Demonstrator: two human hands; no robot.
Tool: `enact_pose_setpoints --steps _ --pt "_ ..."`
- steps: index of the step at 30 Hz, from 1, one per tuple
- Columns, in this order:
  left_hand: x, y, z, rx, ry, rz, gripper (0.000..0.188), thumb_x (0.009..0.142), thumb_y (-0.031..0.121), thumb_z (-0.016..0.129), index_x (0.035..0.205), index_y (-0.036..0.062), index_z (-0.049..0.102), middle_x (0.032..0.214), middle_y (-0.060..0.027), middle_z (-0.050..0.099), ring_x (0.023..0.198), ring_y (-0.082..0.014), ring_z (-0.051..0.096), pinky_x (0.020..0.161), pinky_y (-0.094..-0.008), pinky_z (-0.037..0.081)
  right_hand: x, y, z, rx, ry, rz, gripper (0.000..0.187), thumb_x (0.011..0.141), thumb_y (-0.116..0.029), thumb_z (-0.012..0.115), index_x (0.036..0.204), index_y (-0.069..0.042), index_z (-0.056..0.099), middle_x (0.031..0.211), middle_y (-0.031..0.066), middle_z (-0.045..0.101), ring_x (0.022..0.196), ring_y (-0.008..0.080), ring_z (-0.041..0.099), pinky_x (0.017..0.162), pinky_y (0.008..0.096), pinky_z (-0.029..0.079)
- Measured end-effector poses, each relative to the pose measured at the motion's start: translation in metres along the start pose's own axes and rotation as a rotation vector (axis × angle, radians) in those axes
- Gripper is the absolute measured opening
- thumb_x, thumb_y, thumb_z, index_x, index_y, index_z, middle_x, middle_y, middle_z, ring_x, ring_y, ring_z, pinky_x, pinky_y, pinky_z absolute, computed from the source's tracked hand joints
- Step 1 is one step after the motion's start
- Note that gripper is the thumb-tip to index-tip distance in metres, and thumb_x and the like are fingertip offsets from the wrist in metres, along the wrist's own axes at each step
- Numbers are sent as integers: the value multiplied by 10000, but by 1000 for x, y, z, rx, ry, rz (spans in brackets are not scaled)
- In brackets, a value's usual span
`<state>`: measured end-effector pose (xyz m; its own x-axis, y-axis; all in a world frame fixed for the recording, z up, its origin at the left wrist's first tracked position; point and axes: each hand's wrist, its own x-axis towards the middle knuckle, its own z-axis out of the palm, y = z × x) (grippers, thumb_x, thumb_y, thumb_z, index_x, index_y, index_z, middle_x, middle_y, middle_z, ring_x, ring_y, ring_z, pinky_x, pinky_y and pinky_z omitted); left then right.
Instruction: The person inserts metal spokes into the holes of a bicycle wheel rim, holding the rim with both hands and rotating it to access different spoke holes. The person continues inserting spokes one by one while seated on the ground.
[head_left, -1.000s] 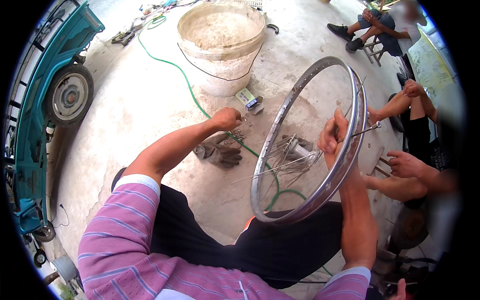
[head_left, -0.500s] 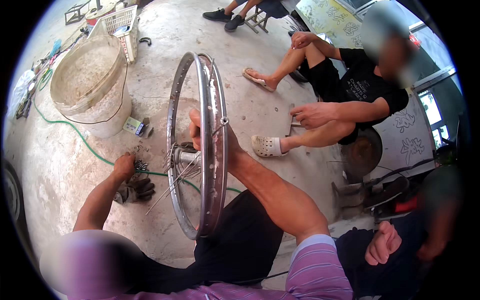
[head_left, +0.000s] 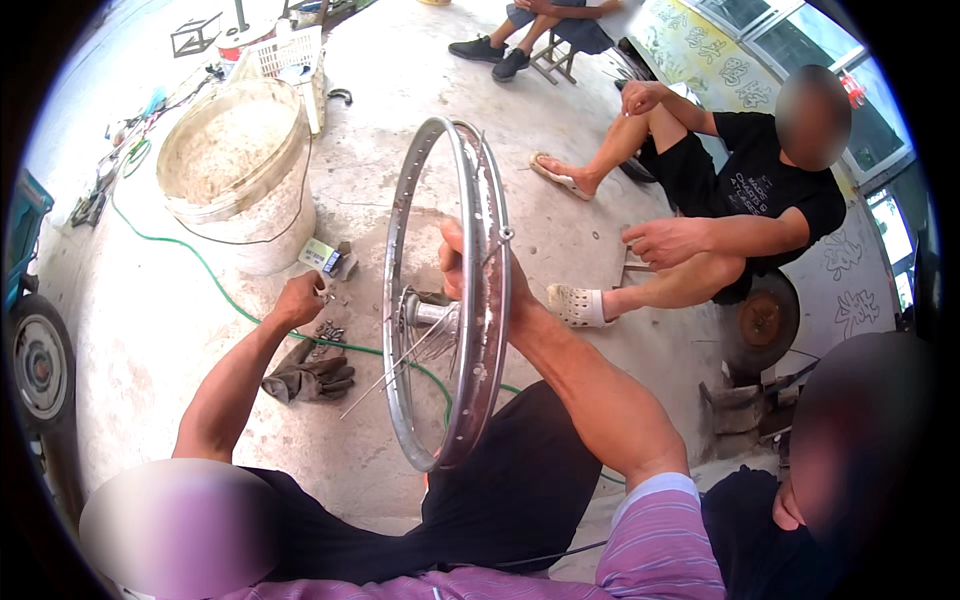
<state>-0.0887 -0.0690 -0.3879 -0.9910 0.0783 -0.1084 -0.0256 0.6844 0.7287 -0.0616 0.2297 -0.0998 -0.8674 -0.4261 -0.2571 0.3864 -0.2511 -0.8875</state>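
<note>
My right hand grips a bare metal wheel rim, held upright in front of me. Its fingers reach through to the rim's inner side. A silver hub sits inside the rim, with several thin spokes sticking out of it loosely. My left hand is over the floor, fingers drawn together at the tips around something too small to make out. Just below it lies a scatter of small metal parts. Dark work gloves rest beside them. A small printed box stands just beyond that hand.
A dirty white bucket stands ahead left, a white crate behind it. A green hose runs across the floor. At right sits a person in black; another person is close at lower right. A vehicle wheel is at far left.
My left hand has lifted from the small metal parts and moved toward the small box. My right hand keeps its hold on the rim. The whole view has shifted.
</note>
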Motion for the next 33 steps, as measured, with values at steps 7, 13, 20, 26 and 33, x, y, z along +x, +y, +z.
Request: enact_pose_setpoints --steps 7,13,20,26,33 --pt "9 131 -94 -632 29 66 252 861 71 640 1081 -38 697 875 -71 686 726 -120 627 690 -283 526 10 11 -3 24 -123 -63 254 994 -312 624 859 -99 597 641 -14 549 471 73 510 391 222 414" --pt "-31 249 -164 -1031 140 423 205 910 110 731 1076 -4 693 819 -21 659 686 -90 575 663 -257 488 1 7 21 -258 -83 -69 322 1020 -330 555 786 -109 533 694 -24 516 524 60 461 438 238 367" --pt "-55 306 -185 -955 165 540 174 928 85 705 1082 5 715 842 -13 672 669 -52 549 595 -212 463 -2 17 29 -182 -148 -11 300 1039 -345 519 845 -118 551 749 -44 491 609 42 444 511 216 374" --pt "-62 303 -194 -919 191 504 174 925 74 691 1076 -8 718 854 -2 661 664 -49 541 599 -211 466 -4 18 47 -282 -79 21 314 1051 -382 488 948 -99 576 759 -41 497 615 39 468 517 214 411" --pt "-50 300 -192 -843 184 542 151 919 67 695 1056 4 713 835 3 650 656 -54 507 596 -218 430 -4 19 60 -226 14 -19 316 980 -371 652 830 -105 572 653 -29 512 474 67 467 455 222 422"
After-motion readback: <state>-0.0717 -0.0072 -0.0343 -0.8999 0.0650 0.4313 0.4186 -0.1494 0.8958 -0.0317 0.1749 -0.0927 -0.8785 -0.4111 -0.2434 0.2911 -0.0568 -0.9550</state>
